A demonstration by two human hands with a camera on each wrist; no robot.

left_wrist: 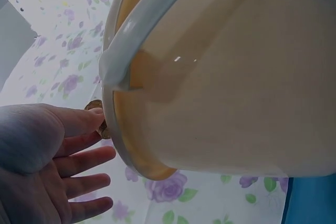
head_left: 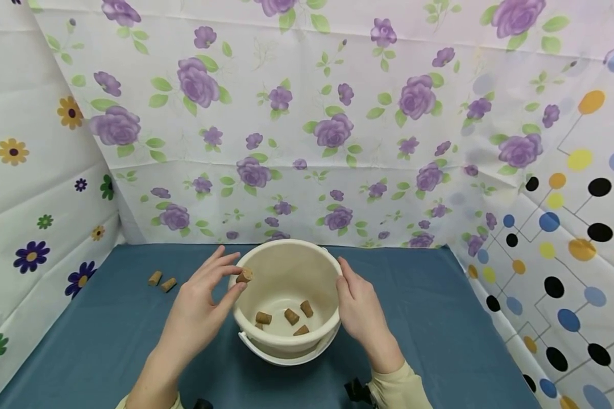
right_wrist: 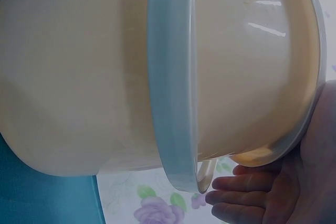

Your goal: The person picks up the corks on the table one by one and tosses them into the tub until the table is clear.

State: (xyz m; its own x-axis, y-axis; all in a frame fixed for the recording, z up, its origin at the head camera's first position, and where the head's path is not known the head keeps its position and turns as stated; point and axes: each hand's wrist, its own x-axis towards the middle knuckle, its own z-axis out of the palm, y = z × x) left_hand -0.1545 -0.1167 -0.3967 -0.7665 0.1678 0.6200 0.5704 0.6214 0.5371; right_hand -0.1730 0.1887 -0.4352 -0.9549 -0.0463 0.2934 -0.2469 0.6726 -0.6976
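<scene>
A cream-white bucket (head_left: 288, 339) stands on the blue cloth, its mouth tipped toward the head camera. Several corks, among them one brown cork (head_left: 291, 316), lie on its floor. At the bucket's left rim my left hand (head_left: 196, 309) pinches another cork (head_left: 244, 276) between thumb and index finger; the other fingers are spread, as the left wrist view shows. My right hand (head_left: 362, 307) holds the bucket's right rim, with its fingers along the outside. In the right wrist view the thumb is hidden behind the rim.
Two loose corks, one of them a tilted cork (head_left: 168, 284), lie on the blue cloth (head_left: 107, 329) left of the bucket. The white bucket handle (head_left: 281, 360) hangs down at the near side. A flowered sheet (head_left: 297, 142) forms the back wall, with patterned sheets on both sides.
</scene>
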